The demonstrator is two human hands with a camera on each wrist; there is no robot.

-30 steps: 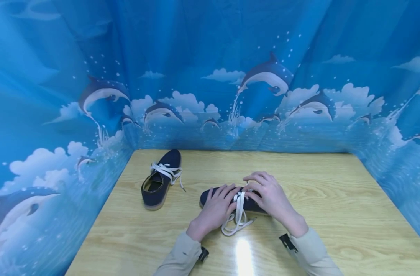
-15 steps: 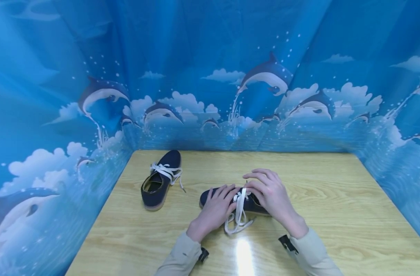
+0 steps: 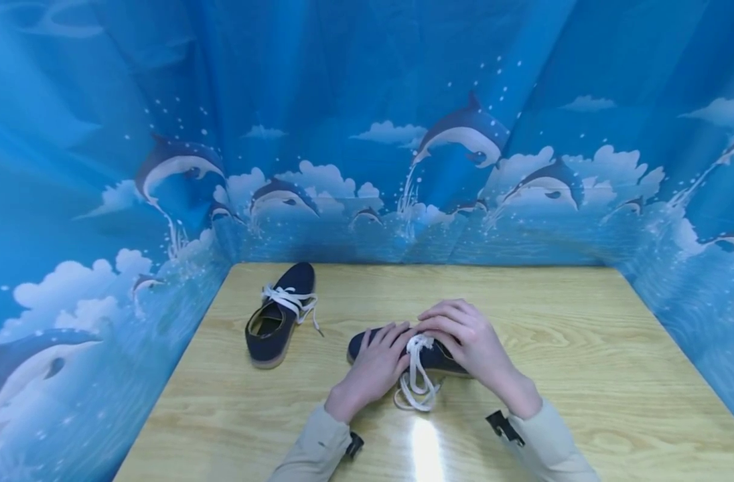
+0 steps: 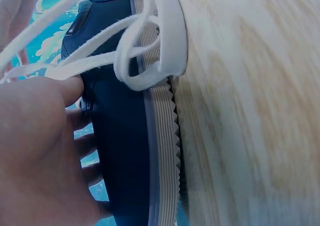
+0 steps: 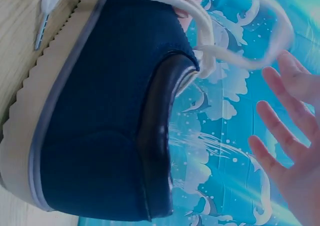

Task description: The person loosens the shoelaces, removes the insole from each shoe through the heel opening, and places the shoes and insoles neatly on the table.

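Observation:
A navy shoe [image 3: 442, 360] with a pale ridged sole lies sideways on the table, toe to the left. My left hand [image 3: 373, 367] rests over its front, fingers fairly straight across the upper. In the left wrist view the thumb touches the shoe [image 4: 125, 136] beside the laces. White shoelaces [image 3: 416, 371] hang in loops down the near side onto the wood. Over the laces is my right hand [image 3: 475, 343], near the left fingertips. In the right wrist view a lace [image 5: 250, 63] bows out to its thumb and index finger, which pinch it; the exact grip is blurred.
A second navy shoe [image 3: 276, 318] with white laces stands at the table's back left, toe away from me. A blue dolphin-print curtain [image 3: 367, 134] encloses the back and sides of the wooden table [image 3: 584, 375]. A strap hangs at each sleeve cuff.
My right hand rose slightly, then came down and left, closer to the left hand. The lace stretched up to it has slackened, and the hanging loops have shifted. The left hand stays put.

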